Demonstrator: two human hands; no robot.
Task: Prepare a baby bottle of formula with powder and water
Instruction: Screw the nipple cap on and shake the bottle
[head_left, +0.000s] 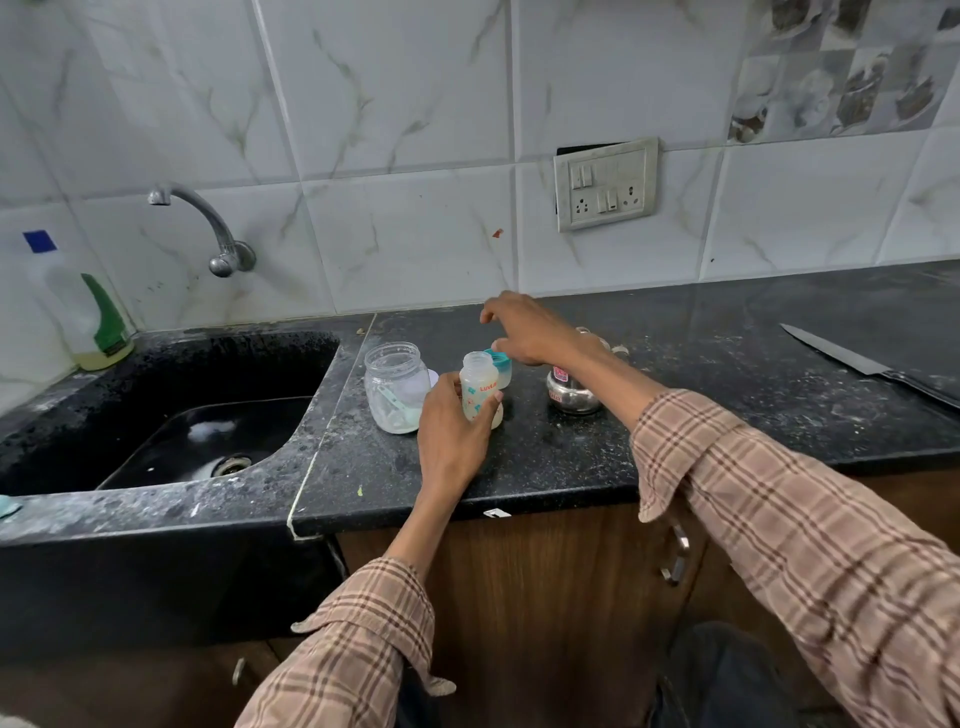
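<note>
the left hand (448, 435) grips the open baby bottle (480, 387) upright on the counter (571, 467); the right hand (524, 328) hovers above the teal cap (500, 364), fingers spread, holding nothing.

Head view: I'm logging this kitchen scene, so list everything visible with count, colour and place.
baby bottle: one, milky white, on counter, held by left hand
bottle cap: one, teal, behind bottle
jar: one, clear, beside sink
steel pot: one, silver, right of bottle
knife: one, steel, far right counter
detergent bottle: one, clear and green, left of sink
sink: one, black
tap: one, chrome, wall
socket panel: one, white, wall
left hand: grips bottle
right hand: reaching over cap, fingers relaxed
</note>
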